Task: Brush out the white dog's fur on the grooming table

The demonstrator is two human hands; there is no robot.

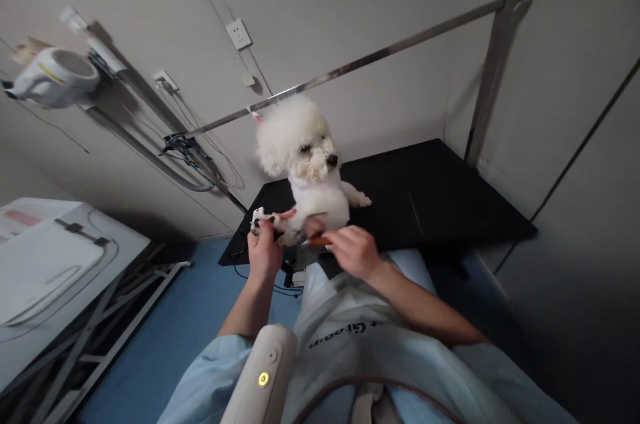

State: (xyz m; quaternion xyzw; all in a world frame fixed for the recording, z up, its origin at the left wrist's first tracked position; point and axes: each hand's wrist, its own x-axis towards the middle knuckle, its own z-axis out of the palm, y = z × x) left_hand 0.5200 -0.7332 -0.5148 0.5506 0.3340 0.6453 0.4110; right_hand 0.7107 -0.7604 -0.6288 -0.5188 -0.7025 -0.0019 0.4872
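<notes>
White dog (pixel 311 171) noted on the black table (pixel 430 191), just beyond both hands; left hand (pixel 265 247) closed around its raised forepaw (pixel 270 219); right hand (pixel 354 249) gripping an orange-handled tool (pixel 319 241), its blurred head near that foreleg (pixel 289 231), contact between them not determinable

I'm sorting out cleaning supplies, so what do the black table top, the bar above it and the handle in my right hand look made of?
Table top: matte black, perhaps rubber or coated board, since it shows little shine.
Bar: probably polished metal, judging by its bright streaks.
Handle: orange-brown, wood or plastic; blur hides any grain and its finish.
</notes>
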